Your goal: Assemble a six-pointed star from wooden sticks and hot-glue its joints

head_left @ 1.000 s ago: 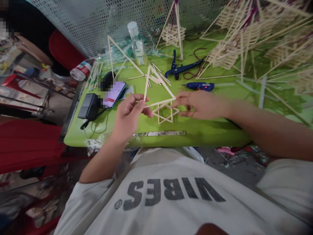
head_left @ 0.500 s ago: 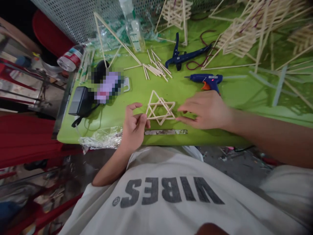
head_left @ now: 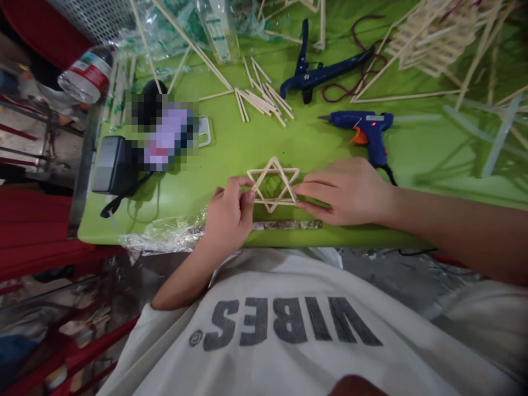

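Observation:
A six-pointed star of thin wooden sticks [head_left: 273, 183] lies flat on the green table [head_left: 231, 148] near its front edge. My left hand [head_left: 229, 214] pinches the star's left side with thumb and fingertips. My right hand [head_left: 342, 190] rests flat on the table, its fingertips touching the star's right points. Both hands hold the star between them.
A blue glue gun [head_left: 365, 129] lies just behind my right hand, blue pliers [head_left: 317, 74] further back. Loose sticks [head_left: 262, 102] lie mid-table. A phone [head_left: 165, 137], a black adapter [head_left: 111, 165], a lying bottle [head_left: 84, 74] and crumpled plastic wrap [head_left: 163, 239] sit at left. Stick frameworks [head_left: 433, 33] fill the back right.
A second ago both hands held a large stick triangle over a star. Now the triangle is laid down as part of the star, and both hands have closed in on its sides.

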`<state>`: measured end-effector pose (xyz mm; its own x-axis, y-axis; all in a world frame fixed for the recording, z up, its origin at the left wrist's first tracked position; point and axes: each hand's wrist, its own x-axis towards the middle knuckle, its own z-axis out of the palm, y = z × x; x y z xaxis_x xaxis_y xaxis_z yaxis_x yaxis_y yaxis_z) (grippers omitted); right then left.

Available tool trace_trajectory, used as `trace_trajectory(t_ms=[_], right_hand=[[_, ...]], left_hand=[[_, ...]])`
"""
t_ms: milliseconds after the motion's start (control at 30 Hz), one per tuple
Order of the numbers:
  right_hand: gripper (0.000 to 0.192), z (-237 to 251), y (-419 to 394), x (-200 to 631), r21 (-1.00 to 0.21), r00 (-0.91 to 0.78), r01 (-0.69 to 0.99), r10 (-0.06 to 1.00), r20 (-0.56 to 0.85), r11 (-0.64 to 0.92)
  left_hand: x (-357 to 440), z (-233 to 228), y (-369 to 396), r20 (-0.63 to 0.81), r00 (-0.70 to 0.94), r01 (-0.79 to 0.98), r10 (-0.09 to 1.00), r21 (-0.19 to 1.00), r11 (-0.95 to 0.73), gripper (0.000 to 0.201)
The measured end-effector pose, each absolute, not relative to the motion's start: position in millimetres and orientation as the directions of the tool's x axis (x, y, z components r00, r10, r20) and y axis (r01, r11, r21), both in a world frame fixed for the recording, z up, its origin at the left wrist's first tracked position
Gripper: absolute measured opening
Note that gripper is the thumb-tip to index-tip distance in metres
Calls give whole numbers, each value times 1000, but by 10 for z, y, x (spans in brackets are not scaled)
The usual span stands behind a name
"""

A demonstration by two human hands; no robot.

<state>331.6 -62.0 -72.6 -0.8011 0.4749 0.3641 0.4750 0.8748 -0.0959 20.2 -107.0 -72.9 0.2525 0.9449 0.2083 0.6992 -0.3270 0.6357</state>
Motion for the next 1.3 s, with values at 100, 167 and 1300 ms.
trace_trajectory(t_ms=[100, 167, 1300], right_hand=[[24, -741, -622, 3330, -87, -804, 482, 479, 352, 872], [22, -754, -631, 3341, -75, -806, 484, 477, 351, 872], [40, -804, -601, 3301, -176, -812, 371, 410, 416, 912]], left_hand=[[185, -763, -1073, 282, 259, 749, 924, 545, -376, 19], [160, -765, -1093, 329, 266, 777, 906, 483, -404, 22], [61, -758, -970, 358, 584, 681, 729, 272, -680, 41]])
